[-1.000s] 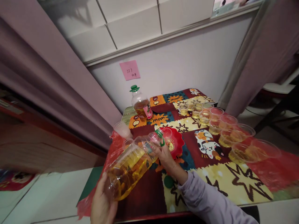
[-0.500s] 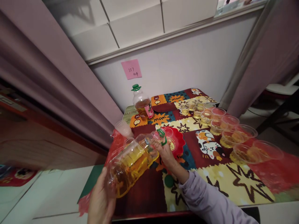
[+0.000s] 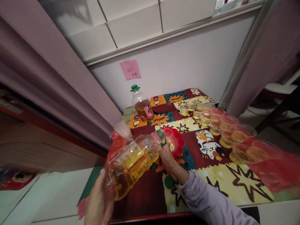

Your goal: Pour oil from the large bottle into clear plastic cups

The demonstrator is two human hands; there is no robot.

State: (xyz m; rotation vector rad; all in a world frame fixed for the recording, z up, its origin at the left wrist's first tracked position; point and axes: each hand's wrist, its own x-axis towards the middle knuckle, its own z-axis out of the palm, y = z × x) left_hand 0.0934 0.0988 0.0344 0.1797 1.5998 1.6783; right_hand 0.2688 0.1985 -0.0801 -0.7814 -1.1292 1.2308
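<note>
A large clear plastic bottle with yellow liquid lies tilted in the air between my hands, its open neck with green rings pointing up and right. My left hand is closed round its base. Near the neck, my right hand grips the bottle, fingers partly hidden. The neck is over a red scalloped dish, where a clear plastic cup stands, partly hidden. A green cap lies on the tablecloth by my right wrist.
Several clear cups of yellow liquid stand in rows at the right. Another bottle with a green hat-shaped cap stands at the back. Stacked cups sit on the left edge, by red plastic film. A patterned tablecloth covers the table.
The view has shifted slightly. Both hands keep hold of the bottle, which stays tilted over the red dish with hardly any movement.
</note>
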